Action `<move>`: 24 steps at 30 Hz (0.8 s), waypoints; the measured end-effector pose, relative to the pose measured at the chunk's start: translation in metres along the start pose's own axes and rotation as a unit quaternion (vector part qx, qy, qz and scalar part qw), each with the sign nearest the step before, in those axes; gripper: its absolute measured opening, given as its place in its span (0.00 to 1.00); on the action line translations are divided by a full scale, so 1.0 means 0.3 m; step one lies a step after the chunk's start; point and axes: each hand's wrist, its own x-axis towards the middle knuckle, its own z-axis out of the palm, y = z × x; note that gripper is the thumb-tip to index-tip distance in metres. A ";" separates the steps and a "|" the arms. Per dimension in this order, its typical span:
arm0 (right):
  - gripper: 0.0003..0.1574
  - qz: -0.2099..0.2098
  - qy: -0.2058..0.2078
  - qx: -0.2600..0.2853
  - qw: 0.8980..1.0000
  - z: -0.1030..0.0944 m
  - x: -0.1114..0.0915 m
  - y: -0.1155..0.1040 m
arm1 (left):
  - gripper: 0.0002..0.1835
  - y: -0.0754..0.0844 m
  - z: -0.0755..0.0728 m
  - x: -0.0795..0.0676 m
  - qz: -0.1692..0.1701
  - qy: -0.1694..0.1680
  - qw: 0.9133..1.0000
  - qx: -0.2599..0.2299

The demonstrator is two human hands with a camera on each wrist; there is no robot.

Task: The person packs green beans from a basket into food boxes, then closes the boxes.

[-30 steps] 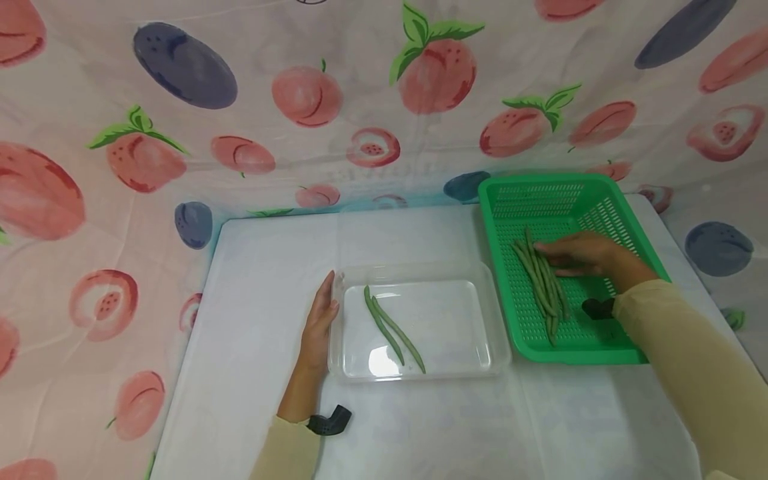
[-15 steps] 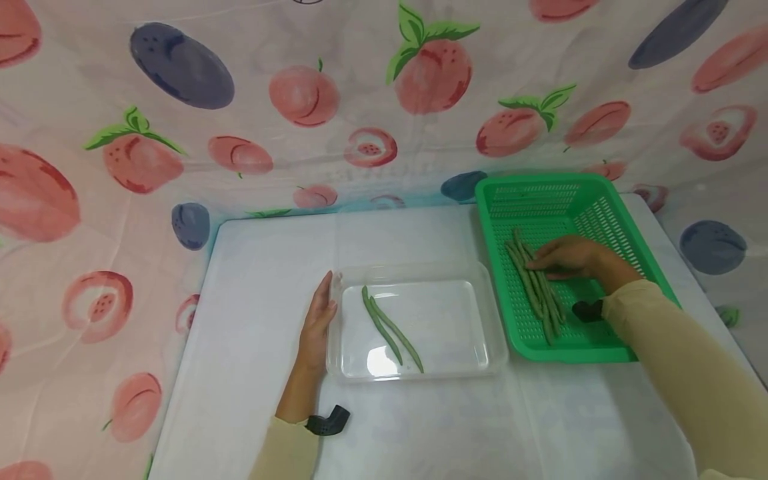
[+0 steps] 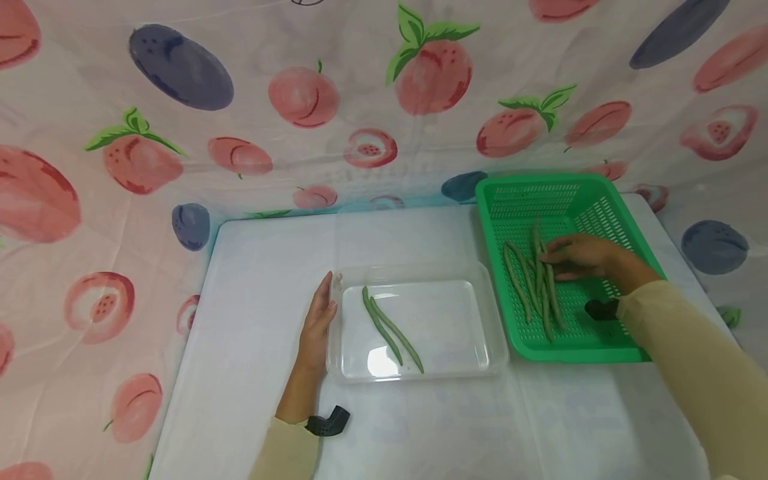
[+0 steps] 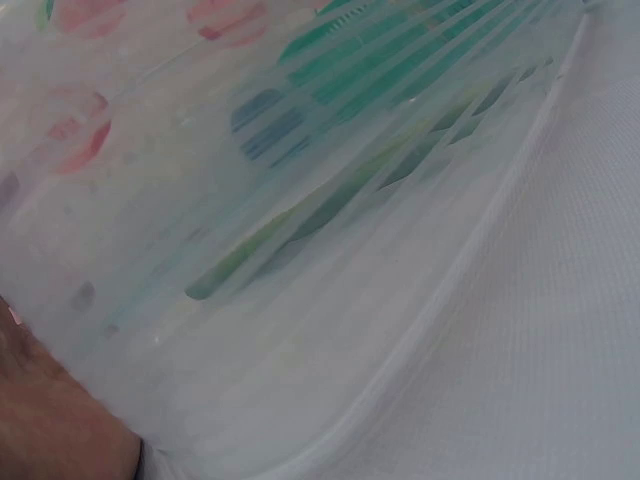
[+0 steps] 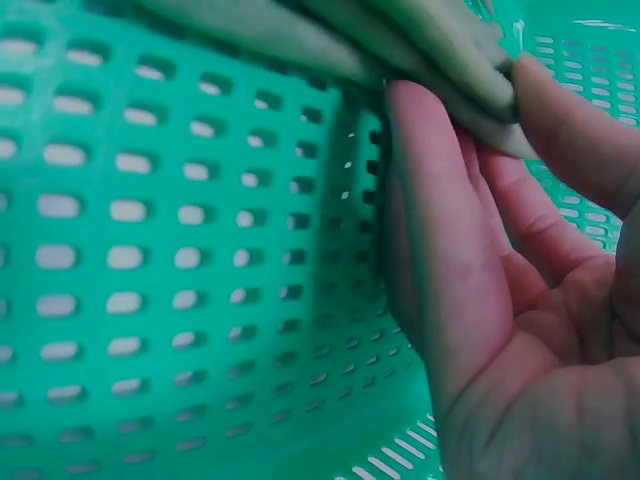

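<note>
In the head view, my left hand [image 3: 315, 327] rests along the left side of a clear plastic container [image 3: 456, 320], fingers fairly straight. Two green beans [image 3: 379, 327] lie slanted inside it; the left wrist view shows green beans [image 4: 240, 262] blurred through the clear wall. On the right, my right hand [image 3: 581, 257] reaches into a green plastic basket [image 3: 495, 267]. It pinches green beans [image 3: 551, 288] between thumb and fingers, as the right wrist view shows with the beans [image 5: 455, 55]. How many are pinched I cannot tell. Other green beans [image 3: 517, 283] lie loose to the left.
A white-covered table [image 3: 270, 267] bears the container and the basket side by side, the basket close to its right edge. Behind and at both sides hangs a fruit-printed cloth [image 3: 240, 193]. Dark cameras [image 3: 329, 421] sit on both wrists.
My right hand moved slightly left, then back right within the basket. The bean bundle has spread apart, several beans shifting right with the hand. My left hand and the container's beans stayed put.
</note>
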 end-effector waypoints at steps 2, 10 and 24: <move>0.53 0.005 -0.005 0.008 1.000 -0.001 -0.007 -0.002 | 0.32 0.000 -0.001 -0.001 0.000 -0.002 1.000 0.001; 0.40 0.011 0.004 0.033 0.999 -0.001 -0.035 -0.020 | 0.32 -0.001 -0.001 0.001 0.002 -0.001 1.000 -0.002; 0.45 -0.022 0.023 0.078 0.996 -0.012 -0.071 -0.045 | 0.32 0.004 0.003 0.000 -0.006 0.009 1.000 0.008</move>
